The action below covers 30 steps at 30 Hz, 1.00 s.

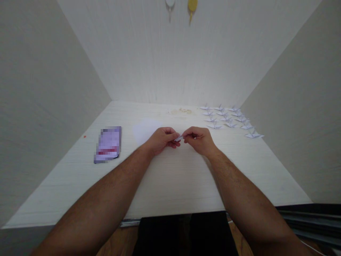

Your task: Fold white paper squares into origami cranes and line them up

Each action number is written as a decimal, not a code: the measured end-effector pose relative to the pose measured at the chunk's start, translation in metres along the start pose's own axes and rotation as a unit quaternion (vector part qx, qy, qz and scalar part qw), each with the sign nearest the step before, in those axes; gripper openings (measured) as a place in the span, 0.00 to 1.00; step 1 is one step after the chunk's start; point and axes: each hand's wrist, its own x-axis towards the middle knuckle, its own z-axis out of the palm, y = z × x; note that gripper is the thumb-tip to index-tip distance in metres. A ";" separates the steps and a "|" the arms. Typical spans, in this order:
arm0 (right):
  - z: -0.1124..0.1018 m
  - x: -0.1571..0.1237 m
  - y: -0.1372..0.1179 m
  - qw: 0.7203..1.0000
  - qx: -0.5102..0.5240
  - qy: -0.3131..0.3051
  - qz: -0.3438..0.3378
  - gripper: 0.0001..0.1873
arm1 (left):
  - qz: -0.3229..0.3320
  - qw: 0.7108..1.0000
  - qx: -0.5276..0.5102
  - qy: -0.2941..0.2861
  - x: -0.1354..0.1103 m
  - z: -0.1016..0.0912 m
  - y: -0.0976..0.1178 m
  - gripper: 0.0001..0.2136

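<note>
White folded paper (179,138) is pinched in the fingertips of both the left hand (167,138) and the right hand (197,139), which sit close together over the middle of the pale table (183,185). Loose paper (145,130) lies just left and far of the left hand. Paper cranes (225,120) cluster far right; a purple, pixelated item (108,141) lies left.

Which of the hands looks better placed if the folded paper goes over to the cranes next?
The right hand, probably: it and the left hand meet at the paper, but the right is nearer the cranes, which sit on its side.
</note>
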 end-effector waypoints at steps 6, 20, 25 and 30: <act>0.001 0.000 0.000 0.999 0.046 -0.009 0.014 0.06 | 0.010 1.000 0.000 0.004 0.002 -0.001 -0.002 0.17; 0.001 -0.001 0.003 0.999 -0.030 0.012 0.041 0.04 | 0.065 0.996 0.038 0.048 0.005 0.000 -0.009 0.17; 0.004 0.000 0.002 0.997 -0.050 0.027 0.053 0.06 | 0.084 0.993 0.049 0.060 0.002 0.002 -0.006 0.17; 0.004 0.000 0.005 0.997 -0.028 0.037 0.055 0.04 | 0.120 0.988 0.069 0.074 0.000 0.006 -0.005 0.16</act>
